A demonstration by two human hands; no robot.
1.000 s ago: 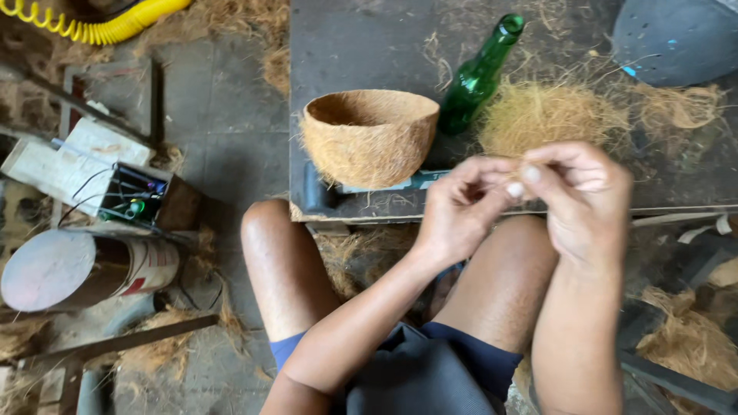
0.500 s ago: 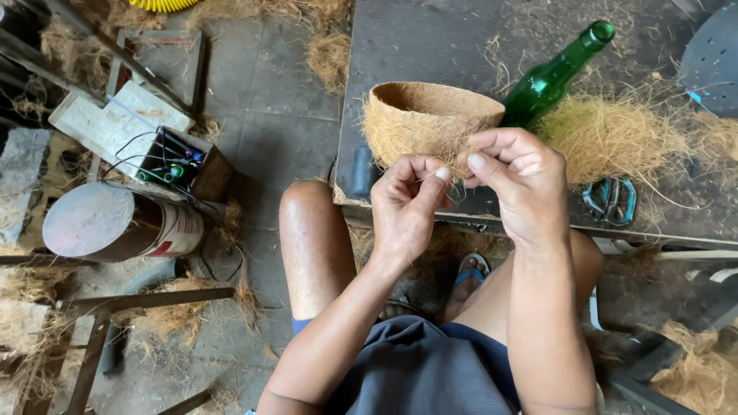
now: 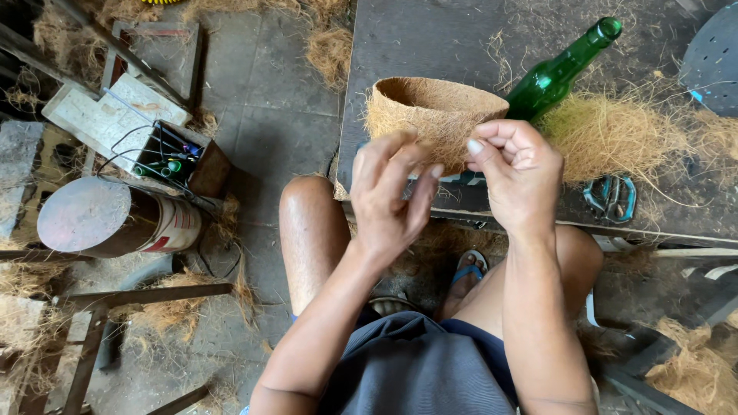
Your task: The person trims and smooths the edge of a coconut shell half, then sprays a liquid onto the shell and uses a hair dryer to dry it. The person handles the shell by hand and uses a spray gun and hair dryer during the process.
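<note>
While both hands [image 3: 453, 180] pinch fibre strand, coir bowl [image 3: 434, 115] sits upright, mouth upward

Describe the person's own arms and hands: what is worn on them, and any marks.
Both arms are bare to past the elbow, with no sleeves in view. The left hand and right hand wear no gloves, rings, watch or bands. Fingernails are short and pale. No markings are visible.

Near side of the coir bowl [image 3: 434, 115] (behind both hands), perforated disc [image 3: 711, 58] cropped.
</note>
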